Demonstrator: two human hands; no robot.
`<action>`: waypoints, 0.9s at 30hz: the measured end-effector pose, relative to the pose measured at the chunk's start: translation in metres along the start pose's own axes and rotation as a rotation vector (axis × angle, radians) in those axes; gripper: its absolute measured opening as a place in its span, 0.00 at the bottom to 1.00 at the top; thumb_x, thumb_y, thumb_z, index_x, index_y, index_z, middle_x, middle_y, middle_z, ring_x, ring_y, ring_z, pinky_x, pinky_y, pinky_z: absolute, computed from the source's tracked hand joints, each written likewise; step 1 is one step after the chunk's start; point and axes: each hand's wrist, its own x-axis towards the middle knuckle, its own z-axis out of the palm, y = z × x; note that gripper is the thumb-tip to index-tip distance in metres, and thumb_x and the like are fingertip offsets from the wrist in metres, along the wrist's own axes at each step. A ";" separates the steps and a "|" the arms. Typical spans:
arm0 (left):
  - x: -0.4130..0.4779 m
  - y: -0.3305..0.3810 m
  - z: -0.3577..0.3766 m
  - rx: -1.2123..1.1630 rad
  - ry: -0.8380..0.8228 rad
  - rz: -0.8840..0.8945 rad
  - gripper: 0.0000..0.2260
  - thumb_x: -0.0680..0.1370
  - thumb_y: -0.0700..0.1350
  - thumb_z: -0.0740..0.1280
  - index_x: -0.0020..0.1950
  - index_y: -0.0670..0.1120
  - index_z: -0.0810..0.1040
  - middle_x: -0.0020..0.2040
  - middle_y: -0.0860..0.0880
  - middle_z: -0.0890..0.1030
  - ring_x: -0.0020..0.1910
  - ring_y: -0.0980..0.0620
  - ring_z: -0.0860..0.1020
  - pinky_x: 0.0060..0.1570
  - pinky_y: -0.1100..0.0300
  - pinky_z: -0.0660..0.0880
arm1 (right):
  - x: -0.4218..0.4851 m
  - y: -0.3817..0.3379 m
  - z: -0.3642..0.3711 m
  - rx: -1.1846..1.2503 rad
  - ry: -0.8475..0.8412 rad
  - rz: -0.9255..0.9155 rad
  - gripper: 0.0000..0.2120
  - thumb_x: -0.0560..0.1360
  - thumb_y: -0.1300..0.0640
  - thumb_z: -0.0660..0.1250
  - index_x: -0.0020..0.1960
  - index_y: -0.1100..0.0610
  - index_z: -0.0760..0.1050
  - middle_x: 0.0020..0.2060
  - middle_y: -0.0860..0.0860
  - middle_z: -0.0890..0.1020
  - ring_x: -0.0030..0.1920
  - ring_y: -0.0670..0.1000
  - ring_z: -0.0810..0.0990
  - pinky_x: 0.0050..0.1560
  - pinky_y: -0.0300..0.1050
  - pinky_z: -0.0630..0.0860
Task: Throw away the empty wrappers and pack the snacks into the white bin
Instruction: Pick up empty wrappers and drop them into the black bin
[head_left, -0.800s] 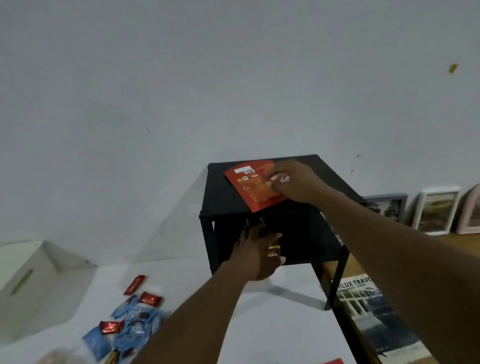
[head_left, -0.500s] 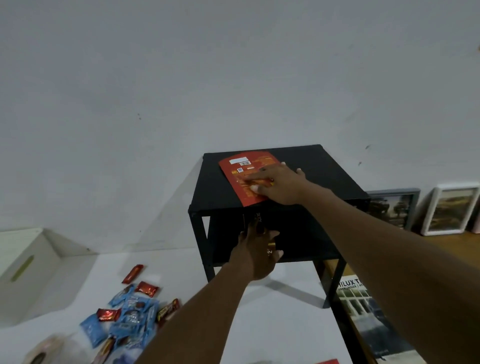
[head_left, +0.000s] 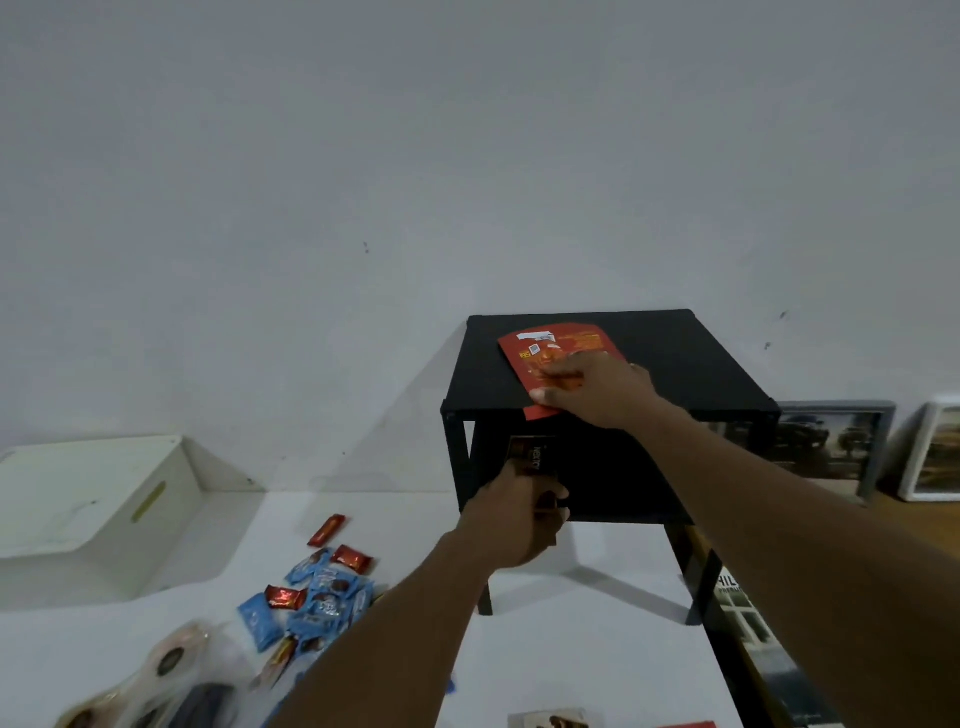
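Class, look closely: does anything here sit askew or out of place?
Yes. The flat red wrapper lies crooked on the black stand, its lower corner hanging over the front edge under the right hand. Small snacks lie scattered on the white table, outside the white bin.

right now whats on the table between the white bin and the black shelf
In the head view, a pile of blue and red snack packets lies between the white bin and the black shelf.

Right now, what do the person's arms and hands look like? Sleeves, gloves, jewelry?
Both forearms are bare up to the frame edge: no sleeves, no gloves, no watch. The right hand shows a small pale glint at one finger, possibly a ring; too blurred to confirm. The left hand shows nothing worn.
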 end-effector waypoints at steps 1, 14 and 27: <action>-0.007 -0.003 -0.003 -0.001 -0.003 0.001 0.11 0.75 0.59 0.66 0.55 0.58 0.78 0.56 0.53 0.77 0.43 0.53 0.83 0.44 0.53 0.83 | -0.004 -0.004 0.000 0.007 0.023 0.016 0.27 0.72 0.29 0.61 0.69 0.35 0.70 0.73 0.46 0.71 0.74 0.56 0.66 0.72 0.64 0.58; -0.138 -0.021 -0.080 0.016 0.008 0.096 0.14 0.75 0.49 0.66 0.59 0.56 0.81 0.58 0.49 0.79 0.52 0.48 0.78 0.53 0.53 0.79 | -0.075 -0.104 0.021 0.044 0.225 0.006 0.15 0.75 0.46 0.69 0.62 0.41 0.78 0.60 0.49 0.81 0.55 0.53 0.80 0.57 0.58 0.78; -0.418 -0.240 -0.258 0.049 0.376 -0.385 0.12 0.75 0.49 0.67 0.57 0.56 0.83 0.55 0.55 0.80 0.53 0.52 0.78 0.55 0.56 0.75 | -0.113 -0.460 0.138 0.175 -0.018 -0.399 0.10 0.70 0.45 0.72 0.51 0.39 0.82 0.47 0.43 0.84 0.50 0.50 0.79 0.52 0.50 0.76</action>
